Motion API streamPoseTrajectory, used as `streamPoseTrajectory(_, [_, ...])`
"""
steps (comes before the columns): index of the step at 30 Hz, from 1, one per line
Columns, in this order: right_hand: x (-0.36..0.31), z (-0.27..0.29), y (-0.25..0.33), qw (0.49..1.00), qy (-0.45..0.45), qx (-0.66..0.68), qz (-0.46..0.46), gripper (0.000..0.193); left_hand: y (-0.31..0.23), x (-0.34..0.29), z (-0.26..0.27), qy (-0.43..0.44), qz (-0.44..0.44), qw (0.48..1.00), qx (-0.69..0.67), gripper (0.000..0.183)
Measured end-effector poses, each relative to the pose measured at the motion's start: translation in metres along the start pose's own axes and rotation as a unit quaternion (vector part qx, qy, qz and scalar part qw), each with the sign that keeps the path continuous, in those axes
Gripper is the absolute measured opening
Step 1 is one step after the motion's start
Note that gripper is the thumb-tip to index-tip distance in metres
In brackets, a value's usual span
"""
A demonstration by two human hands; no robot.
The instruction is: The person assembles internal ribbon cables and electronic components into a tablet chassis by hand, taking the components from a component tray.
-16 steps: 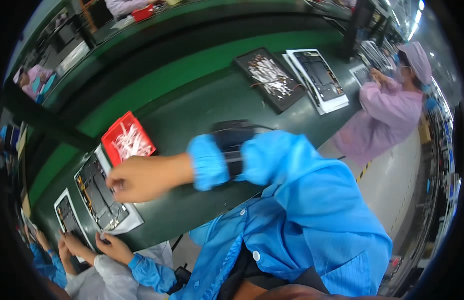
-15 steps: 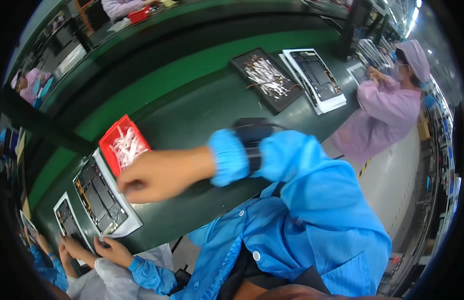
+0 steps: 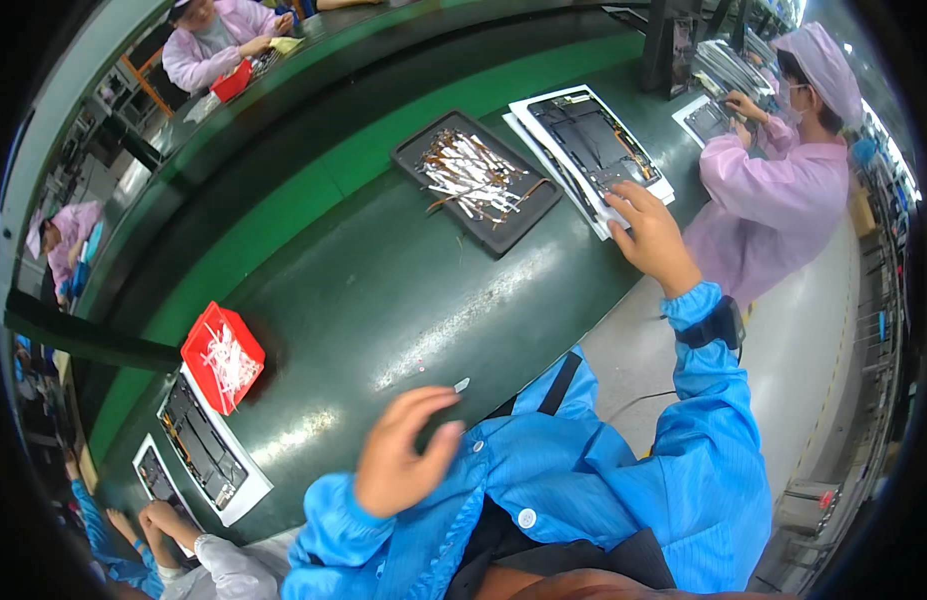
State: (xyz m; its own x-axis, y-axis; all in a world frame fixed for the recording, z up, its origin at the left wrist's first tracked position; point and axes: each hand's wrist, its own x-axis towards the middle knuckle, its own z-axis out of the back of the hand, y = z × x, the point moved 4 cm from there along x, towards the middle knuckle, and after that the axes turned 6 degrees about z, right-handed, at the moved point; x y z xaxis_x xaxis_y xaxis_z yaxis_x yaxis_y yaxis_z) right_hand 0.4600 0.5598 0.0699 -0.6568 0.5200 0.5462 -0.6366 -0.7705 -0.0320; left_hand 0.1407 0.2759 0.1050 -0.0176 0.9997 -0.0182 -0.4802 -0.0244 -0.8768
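Note:
My right hand (image 3: 651,238) reaches far to the right along the green bench (image 3: 383,290). Its fingers close on the near corner of a white tray (image 3: 543,105) that holds a flat black panel (image 3: 591,140); the tray lies on a stack of the same. A black strap (image 3: 713,325) circles that wrist over the blue sleeve. My left hand (image 3: 403,455) hovers close to my chest at the bench's near edge, fingers apart and holding nothing. A small white scrap (image 3: 461,385) lies just beyond it.
A black tray of white and brown strips (image 3: 478,180) sits left of the stack. A red bin of white parts (image 3: 223,355) and two more white trays with panels (image 3: 208,450) lie at the far left. A person in pink (image 3: 773,200) works at the right; another person's hands (image 3: 173,520) are at the lower left.
My right arm has swung from the panel tray by the red bin across to the stack at the right. My left hand has come into view near my chest.

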Motion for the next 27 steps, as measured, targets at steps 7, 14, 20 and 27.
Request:
streamPoseTrajectory(7, [-0.002, -0.014, -0.007, 0.995, -0.095, 0.038, 0.001, 0.018, -0.015, 0.174, -0.137, 0.229, 0.151, 0.895, -0.350, 0.043])
streamPoseTrajectory(14, [0.017, 0.009, -0.013, 0.978, -0.170, 0.117, -0.024, 0.013, -0.028, 0.308, -0.185, 0.172, 0.232, 0.820, -0.495, 0.075])
streamPoseTrajectory(20, [0.006, 0.011, 0.033, 0.972, -0.210, 0.101, 0.005, 0.019, -0.007, 0.364, -0.185, 0.117, 0.197, 0.809, -0.541, 0.019])
streamPoseTrajectory(27, [-0.033, -0.012, 0.003, 0.888, -0.258, 0.271, -0.266, 0.013, -0.048, 0.248, -0.059, 0.185, 0.119, 0.851, -0.477, 0.029])
